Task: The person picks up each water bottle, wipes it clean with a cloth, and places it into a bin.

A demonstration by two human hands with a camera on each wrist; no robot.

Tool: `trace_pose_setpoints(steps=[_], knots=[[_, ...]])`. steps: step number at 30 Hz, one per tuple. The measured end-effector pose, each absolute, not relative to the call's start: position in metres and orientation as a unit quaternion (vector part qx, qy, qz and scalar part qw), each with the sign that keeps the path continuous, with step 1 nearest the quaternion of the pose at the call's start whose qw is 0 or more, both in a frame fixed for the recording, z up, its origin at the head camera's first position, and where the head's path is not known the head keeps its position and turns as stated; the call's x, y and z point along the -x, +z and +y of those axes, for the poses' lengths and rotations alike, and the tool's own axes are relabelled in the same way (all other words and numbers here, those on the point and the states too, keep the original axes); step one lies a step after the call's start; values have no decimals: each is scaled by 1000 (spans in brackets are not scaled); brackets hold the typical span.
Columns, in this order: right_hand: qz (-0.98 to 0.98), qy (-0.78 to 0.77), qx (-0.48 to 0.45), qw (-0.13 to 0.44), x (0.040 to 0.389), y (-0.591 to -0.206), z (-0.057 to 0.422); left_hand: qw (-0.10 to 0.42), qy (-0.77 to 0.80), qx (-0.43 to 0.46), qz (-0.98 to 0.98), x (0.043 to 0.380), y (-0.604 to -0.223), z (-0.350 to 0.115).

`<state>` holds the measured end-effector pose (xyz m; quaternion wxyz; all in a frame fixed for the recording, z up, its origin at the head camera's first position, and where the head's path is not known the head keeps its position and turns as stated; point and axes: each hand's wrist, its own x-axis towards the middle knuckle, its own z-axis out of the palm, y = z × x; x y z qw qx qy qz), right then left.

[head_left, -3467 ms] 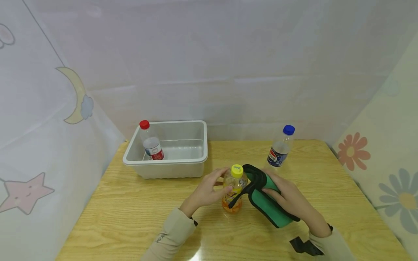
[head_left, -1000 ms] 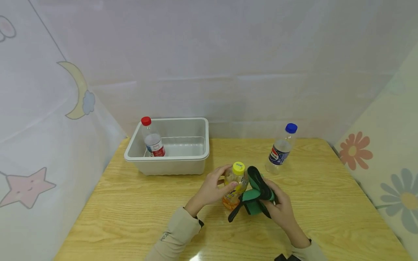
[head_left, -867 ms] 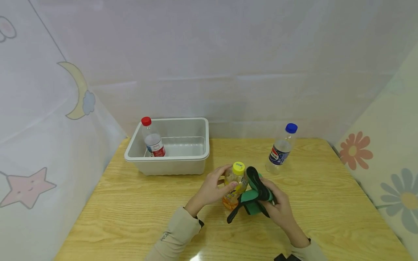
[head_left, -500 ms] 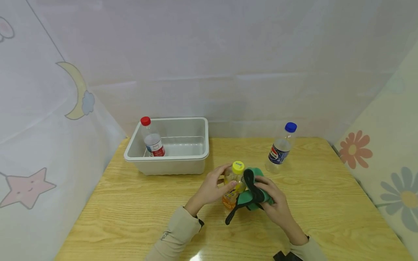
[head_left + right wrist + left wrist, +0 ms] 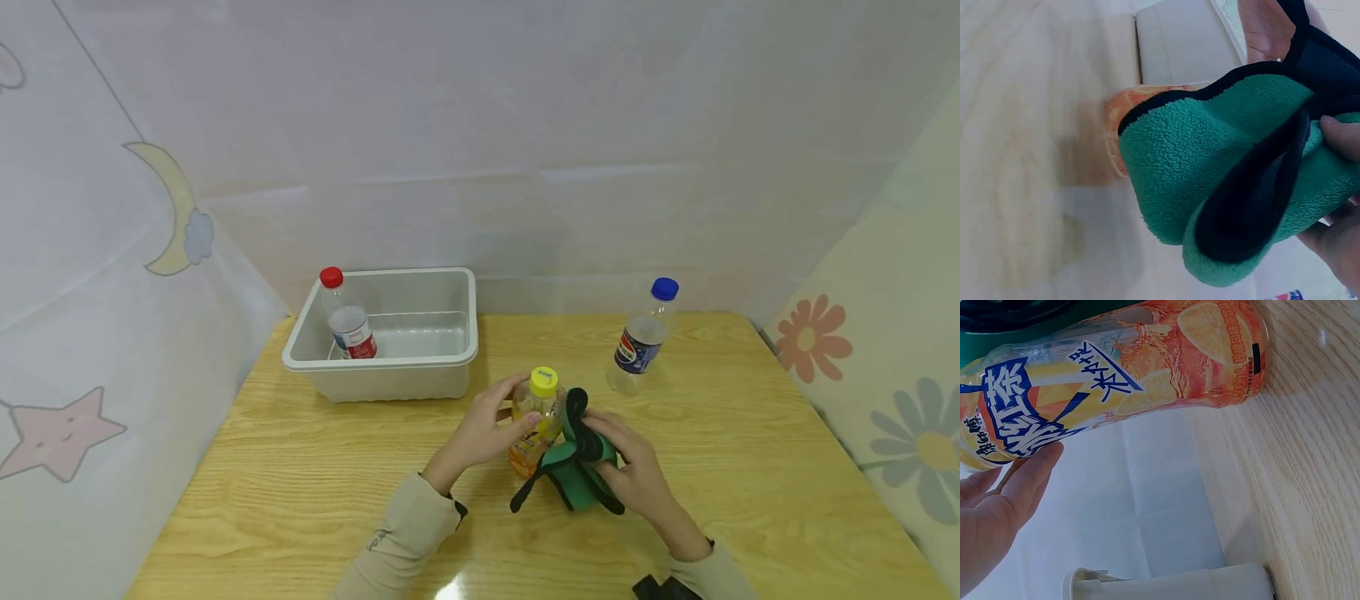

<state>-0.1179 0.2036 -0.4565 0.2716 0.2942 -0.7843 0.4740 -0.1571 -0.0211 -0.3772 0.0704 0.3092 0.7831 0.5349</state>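
Observation:
My left hand (image 5: 483, 423) holds an upright plastic iced tea bottle (image 5: 535, 429) with a yellow cap, thumb in front and fingers behind. The left wrist view shows its orange and yellow label (image 5: 1104, 387) and its base at the wooden surface. My right hand (image 5: 633, 462) grips a folded green fleecy cloth (image 5: 1179, 150) with black edging, thumb on one face and fingers on the other. In the head view, the cloth overlaps the bottle's right side, and a black strip of it hangs down in front. The bottle's far side is hidden.
A grey-white plastic bin (image 5: 390, 383) stands at the back left, with a red-capped bottle (image 5: 351, 325) leaning inside. On the table at the back right stands a blue-capped cola bottle (image 5: 641, 342). Patterned white sheets hang behind and at both sides of the wooden table (image 5: 300, 500).
Since the earliest frame, the cloth has gone from lying out toward the lower right to bunched in my right hand. More recently its folds have shifted beside the bottle; the left hand keeps its hold.

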Motion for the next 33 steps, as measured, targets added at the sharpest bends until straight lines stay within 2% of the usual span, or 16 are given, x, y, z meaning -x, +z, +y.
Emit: trace_pose_setpoints(steps=[8, 21, 28, 33], knots=[[-752, 586, -237, 190, 113, -467, 194, 71, 537, -302, 785, 157, -378, -22], [-792, 579, -138, 134, 116, -471, 189, 68, 543, -299, 781, 158, -380, -22], [-785, 594, -132, 119, 116, -462, 195, 78, 561, -304, 766, 177, -411, -22], [-783, 593, -150, 110, 120, -450, 205, 74, 561, -320, 760, 184, -414, -24]])
